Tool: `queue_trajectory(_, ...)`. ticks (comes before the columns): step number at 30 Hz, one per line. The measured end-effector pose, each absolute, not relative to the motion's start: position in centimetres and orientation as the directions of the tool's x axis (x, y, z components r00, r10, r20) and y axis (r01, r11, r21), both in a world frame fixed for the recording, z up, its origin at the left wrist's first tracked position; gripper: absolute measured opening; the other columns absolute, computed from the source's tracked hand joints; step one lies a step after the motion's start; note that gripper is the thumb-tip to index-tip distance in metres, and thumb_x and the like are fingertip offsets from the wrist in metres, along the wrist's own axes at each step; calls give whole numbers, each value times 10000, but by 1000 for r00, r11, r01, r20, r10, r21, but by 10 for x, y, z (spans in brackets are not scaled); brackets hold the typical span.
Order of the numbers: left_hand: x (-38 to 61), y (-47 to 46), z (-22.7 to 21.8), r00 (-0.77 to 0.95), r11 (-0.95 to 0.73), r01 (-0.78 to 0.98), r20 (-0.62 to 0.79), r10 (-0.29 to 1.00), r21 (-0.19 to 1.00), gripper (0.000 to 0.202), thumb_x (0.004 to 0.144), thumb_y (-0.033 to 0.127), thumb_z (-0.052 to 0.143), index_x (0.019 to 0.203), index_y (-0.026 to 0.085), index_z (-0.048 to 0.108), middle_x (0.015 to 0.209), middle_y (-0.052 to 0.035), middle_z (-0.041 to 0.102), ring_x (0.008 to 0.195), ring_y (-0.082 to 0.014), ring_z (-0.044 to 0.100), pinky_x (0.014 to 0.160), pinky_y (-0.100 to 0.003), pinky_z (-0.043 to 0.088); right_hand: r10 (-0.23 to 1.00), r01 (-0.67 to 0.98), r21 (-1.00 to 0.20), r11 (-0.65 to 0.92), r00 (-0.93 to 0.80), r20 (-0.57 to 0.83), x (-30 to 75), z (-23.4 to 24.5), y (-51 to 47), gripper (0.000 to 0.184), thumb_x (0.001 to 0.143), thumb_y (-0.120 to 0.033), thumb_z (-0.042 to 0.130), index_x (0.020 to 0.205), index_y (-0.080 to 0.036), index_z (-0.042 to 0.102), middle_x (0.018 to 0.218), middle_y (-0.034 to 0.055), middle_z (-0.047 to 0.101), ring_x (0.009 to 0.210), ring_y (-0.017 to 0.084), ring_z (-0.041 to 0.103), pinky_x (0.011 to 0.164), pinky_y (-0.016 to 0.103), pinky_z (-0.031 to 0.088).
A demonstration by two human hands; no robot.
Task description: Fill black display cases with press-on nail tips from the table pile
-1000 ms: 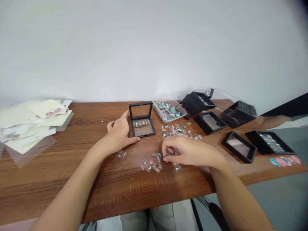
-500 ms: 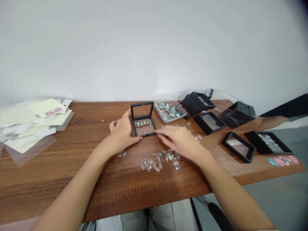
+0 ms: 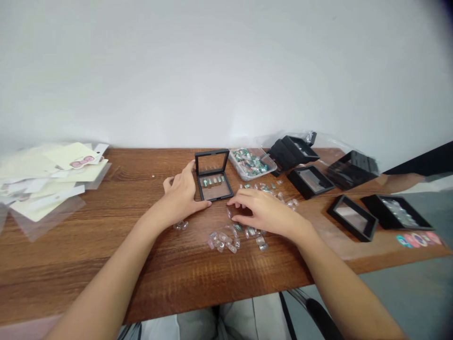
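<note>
My left hand (image 3: 182, 191) grips the left side of an open black case (image 3: 225, 194), thumb at its front edge and fingers by the hinge. The lid with a clear window stands up. A row of green and pale press-on nails (image 3: 213, 180) lies inside, towards the back. Just right of the case's front corner, my right hand (image 3: 260, 208) pinches a clear press-on nail (image 3: 229, 214) between thumb and forefinger, low over the table. Below it lie loose press-on nails (image 3: 222, 242), clear and greenish; the hand partly covers some of them.
A clear plastic tub (image 3: 253, 177) full of nails stands behind. Several black cases (image 3: 352, 217) lie to the right, one holding clear pieces, with round stickers (image 3: 418, 238) in front. Cards and plastic sleeves (image 3: 53, 174) are piled left. A person's arm (image 3: 403, 182) reaches in at right.
My right hand has drawn back from the case's front right corner, and a clear nail now shows between its fingertips. My left hand stays on the case.
</note>
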State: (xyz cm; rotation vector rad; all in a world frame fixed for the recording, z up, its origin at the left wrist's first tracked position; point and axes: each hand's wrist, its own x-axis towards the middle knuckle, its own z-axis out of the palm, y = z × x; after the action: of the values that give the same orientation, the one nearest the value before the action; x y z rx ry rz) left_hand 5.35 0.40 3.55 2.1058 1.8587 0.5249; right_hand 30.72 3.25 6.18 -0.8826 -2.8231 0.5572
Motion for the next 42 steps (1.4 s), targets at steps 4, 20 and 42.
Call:
queue_trajectory(4, 53, 4, 34, 113, -143, 890, 94, 989, 433, 1105, 750, 522, 684, 1524, 182, -27, 1545, -226, 304, 1355, -422, 379, 1067, -587, 219, 543, 498, -377, 781, -839, 18, 305, 61, 33, 179, 923, -265, 639, 1079, -192, 686, 994, 51, 663, 878, 178, 635, 793, 295, 476)
queue_trajectory(20, 50, 1, 28, 200, -212, 877, 73, 977, 432, 1195, 749, 575, 677, 1543, 183, -126, 1554, -213, 283, 1372, -414, 343, 1099, -595, 177, 509, 471, -296, 831, -858, 65, 300, 62, 30, 143, 903, -242, 649, 1010, -159, 696, 904, 50, 696, 819, 175, 640, 746, 292, 454)
queue_trajectory(42, 76, -13, 39, 309, -292, 865, 24, 951, 408, 1100, 772, 437, 657, 1540, 130, -67, 1553, -243, 271, 1421, -392, 282, 1122, -556, 155, 488, 450, -198, 871, -843, 229, 292, 53, 30, 187, 951, -272, 578, 1053, -158, 686, 892, 61, 673, 826, 195, 620, 740, 313, 457)
